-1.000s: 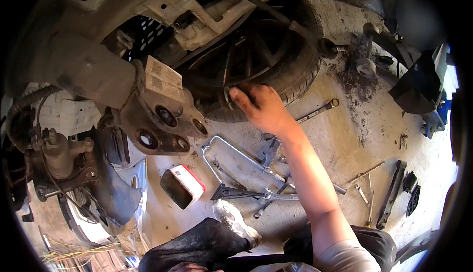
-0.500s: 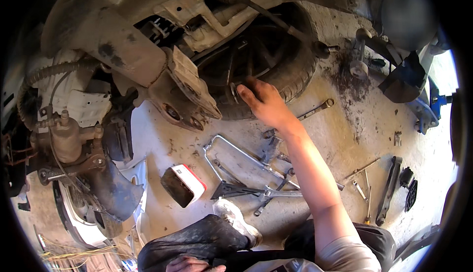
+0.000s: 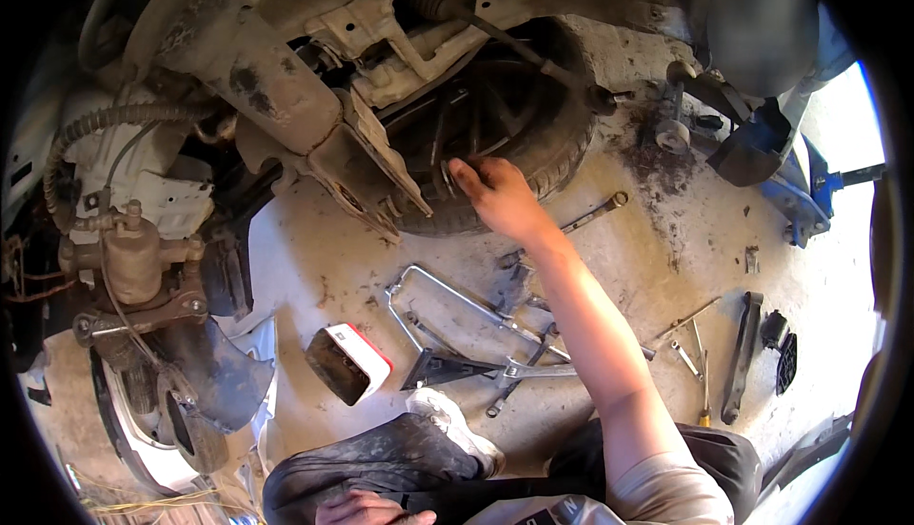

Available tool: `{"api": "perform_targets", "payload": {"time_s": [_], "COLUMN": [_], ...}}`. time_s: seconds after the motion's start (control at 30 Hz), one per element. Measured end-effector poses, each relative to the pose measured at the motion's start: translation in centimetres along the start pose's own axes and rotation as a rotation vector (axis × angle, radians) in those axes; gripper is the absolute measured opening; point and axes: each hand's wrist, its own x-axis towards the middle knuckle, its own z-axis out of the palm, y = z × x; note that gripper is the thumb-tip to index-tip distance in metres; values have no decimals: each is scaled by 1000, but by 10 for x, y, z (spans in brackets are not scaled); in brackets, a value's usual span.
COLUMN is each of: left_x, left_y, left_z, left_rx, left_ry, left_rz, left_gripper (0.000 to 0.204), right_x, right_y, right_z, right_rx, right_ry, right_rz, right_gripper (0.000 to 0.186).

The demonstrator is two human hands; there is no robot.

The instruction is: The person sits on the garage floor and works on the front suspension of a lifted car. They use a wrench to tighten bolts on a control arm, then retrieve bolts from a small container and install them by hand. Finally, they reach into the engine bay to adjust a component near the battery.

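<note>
Apparently pinching a ring-like metal piece point(image 3: 447, 179) with the right hand point(image 3: 505, 199), over the near edge of the tyre point(image 3: 550, 178). Resting the left hand point(image 3: 366, 510) on the thigh point(image 3: 381, 444), impossible to tell whether curled. Might drop between wheel spokes point(image 3: 440, 135) from a loose pinch; might catch on the bracket point(image 3: 386, 157) if shifted left.

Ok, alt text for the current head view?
A person's right hand, seemingly pinching a thin object, is at a wheel beneath vehicle underparts; the left hand is at the bottom edge. Tools and a box lie on the floor.
</note>
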Motion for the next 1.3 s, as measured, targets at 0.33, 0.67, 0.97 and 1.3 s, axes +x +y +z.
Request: {"api": "perform_targets", "payload": {"time_s": [0.33, 0.67, 0.97, 1.3], "left_x": [3, 7, 3, -1], "left_y": [-2, -3, -5, -4], "left_z": [-1, 1, 3, -3], "left_rx": [-1, 2, 4, -9], "left_ry": [-12, -30, -21, -5], "left_rz": [9, -29, 6, 40], "left_gripper": [31, 29, 35, 35], "right_x": [-4, 0, -3, 0], "right_y": [4, 5, 3, 3], "right_z": [1, 1, 5, 14], "right_rx": [-19, -162, -167, -78], "right_ry": [24, 53, 14, 45], "right_rz": [-109, -173, -59, -65], "right_gripper": [55, 44, 45, 40]}}
